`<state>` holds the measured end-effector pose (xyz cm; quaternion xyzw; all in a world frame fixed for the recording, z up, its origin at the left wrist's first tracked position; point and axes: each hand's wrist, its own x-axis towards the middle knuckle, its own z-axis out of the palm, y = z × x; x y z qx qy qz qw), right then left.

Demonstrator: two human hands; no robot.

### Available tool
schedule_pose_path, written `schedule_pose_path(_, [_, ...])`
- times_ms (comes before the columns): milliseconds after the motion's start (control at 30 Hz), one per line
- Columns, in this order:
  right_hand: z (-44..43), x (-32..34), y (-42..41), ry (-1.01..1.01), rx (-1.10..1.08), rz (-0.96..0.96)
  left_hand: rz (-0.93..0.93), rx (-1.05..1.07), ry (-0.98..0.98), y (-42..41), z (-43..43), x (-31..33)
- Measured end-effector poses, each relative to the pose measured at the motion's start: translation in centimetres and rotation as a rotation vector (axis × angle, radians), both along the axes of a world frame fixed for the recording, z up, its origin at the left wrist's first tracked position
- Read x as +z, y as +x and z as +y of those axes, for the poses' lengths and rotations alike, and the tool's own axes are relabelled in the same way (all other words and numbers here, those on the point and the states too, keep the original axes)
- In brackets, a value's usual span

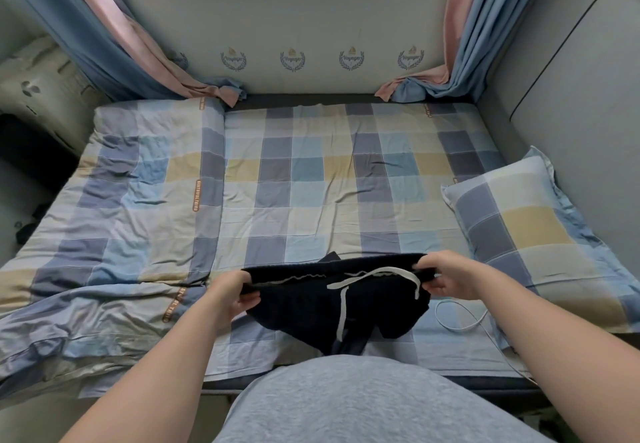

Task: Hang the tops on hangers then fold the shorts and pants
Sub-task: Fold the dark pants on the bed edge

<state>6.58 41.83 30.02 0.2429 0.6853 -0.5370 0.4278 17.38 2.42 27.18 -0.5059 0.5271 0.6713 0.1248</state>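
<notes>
left hand [232, 290] fingers [250, 303]: tips tucked under shorts [311, 311] waistband, hidden. right hand [450, 278] fingers [433, 288]: partly behind the fabric too. Below the fingers, shorts' leg ends vanish behind grey shirt [363, 401]. white cable [460, 326], right of the fingers, runs out of sight behind the right forearm. dark items [31, 221] far left of fingers: can't make out.

One pair of dark navy drawstring shorts [322, 311]. One checked rectangular pillow [533, 231], one folded checked quilt [114, 200] — one thin white cable [460, 329].
</notes>
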Motion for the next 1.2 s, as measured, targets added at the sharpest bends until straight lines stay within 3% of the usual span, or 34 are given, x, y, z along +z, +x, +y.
schedule_pose_path(100, [0.7, 1.2, -0.4, -0.242, -0.019, 0.070, 0.167, -0.014, 0.161, -0.3, -0.9, 0.0])
schedule_pose_path(167, [0.5, 1.9, -0.7, -0.299, -0.061, 0.143, 0.271, -0.085, 0.162, -0.7, -1.2, 0.1])
schedule_pose_path(200, [0.2, 2.1, -0.9, -0.261, -0.065, 0.207, 0.304, -0.139, 0.086, -1.0, -1.1, 0.4])
schedule_pose_path(333, [-1.3, 3.8, -2.4, 0.100, 0.062, 0.591, 0.353, -0.318, -0.538, -2.9, -0.2, 2.4])
schedule_pose_path(533, [-1.7, 8.7, -7.6, 0.489, 0.230, 1.039, 0.426, -0.317, -1.113, -8.0, -0.6, 7.6])
schedule_pose_path(600, [-2.1, 11.7, -9.4, 0.466, 0.194, 1.138, 0.493, -0.256, -1.123, -10.4, -0.6, 10.9])
schedule_pose_path(733, [-3.0, 19.7, -13.1, 0.394, 0.107, 1.294, 0.762, -0.143, -0.968, -14.9, -1.4, 18.6])
schedule_pose_path(1033, [-4.5, 39.1, -17.7, 0.406, 0.053, 1.622, 1.056, -0.018, -1.212, -21.0, -3.7, 38.3])
schedule_pose_path(1200, [-5.0, 47.6, -18.4, 0.431, -0.023, 1.701, 1.109, 0.048, -1.249, -21.5, -3.7, 47.3])
